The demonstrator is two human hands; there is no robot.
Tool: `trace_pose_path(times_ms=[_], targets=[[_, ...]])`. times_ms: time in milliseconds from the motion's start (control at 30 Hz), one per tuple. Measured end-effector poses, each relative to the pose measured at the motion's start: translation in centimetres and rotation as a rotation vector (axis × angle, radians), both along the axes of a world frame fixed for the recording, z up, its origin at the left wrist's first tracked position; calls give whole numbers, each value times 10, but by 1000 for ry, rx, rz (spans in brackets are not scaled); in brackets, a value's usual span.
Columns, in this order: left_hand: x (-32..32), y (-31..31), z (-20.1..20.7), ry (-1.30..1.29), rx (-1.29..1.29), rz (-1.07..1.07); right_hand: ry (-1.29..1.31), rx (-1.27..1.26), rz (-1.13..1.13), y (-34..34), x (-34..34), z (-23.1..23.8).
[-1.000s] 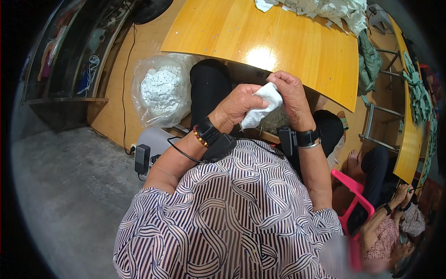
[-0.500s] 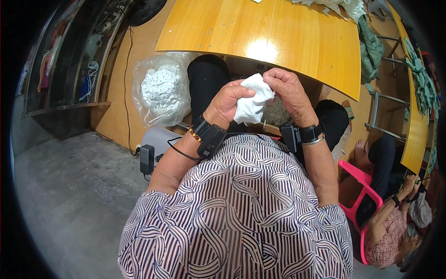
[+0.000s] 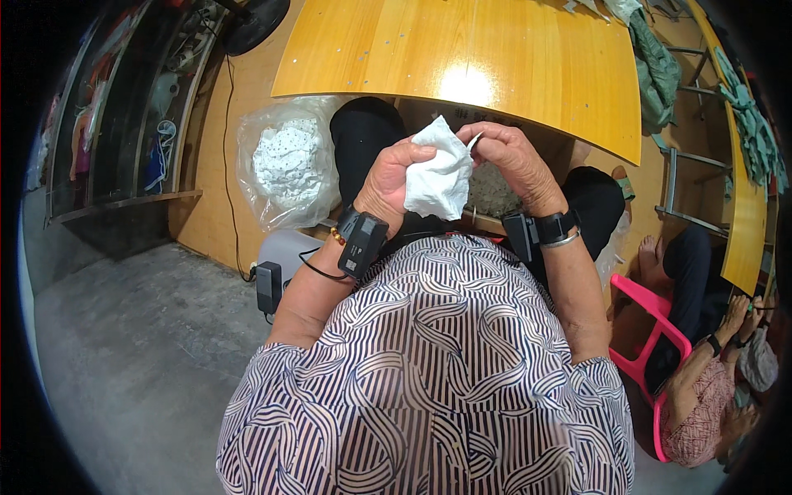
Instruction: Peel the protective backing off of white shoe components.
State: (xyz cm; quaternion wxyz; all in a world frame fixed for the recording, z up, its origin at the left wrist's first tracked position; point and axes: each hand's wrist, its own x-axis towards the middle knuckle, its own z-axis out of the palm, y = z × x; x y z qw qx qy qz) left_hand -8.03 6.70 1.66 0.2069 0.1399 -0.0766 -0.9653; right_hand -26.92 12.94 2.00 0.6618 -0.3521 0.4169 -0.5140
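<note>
My left hand (image 3: 388,176) grips a small piece of white cloth (image 3: 437,173), its thumb pressed on top. The cloth hangs unfolded in front of my lap, one corner pointing up. At its right edge my right hand (image 3: 513,161) is closed in a pinch, with a thin white sliver of the cloth's edge standing at the fingertips. Whether that sliver is still joined to the cloth I cannot tell. Below the hands, between my knees, lies a pile of pale scraps (image 3: 492,195), partly hidden.
A clear plastic bag (image 3: 247,165) full of spotted white pieces stands left of my knee. A wooden table (image 3: 462,49) with small specks spans the front. Green fabric (image 3: 656,74) hangs at its right end. On the right, a person sits by a pink chair (image 3: 652,330).
The white cloth is spread wider and has shifted slightly left with my left hand. My right hand's fingertips now hold a thin sliver at its edge.
</note>
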Motion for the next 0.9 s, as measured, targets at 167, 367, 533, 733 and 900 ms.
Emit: trace_pose_path(times_ms=[167,367,533,733,900], targets=[[1,1,-8,15,64,5,148,-53,-137,-4,3,-12],[10,-8,-8,42,83,58,1178,40,-71,10,-26,-70],[10,-12,-10,69,67,91,1117,26,-37,7,-28,-66],[3,-14,-15,53,101,84,95,65,24,2,8,-9],[-6,-14,-13,-44,56,180,12,80,-77,-1,6,-19]])
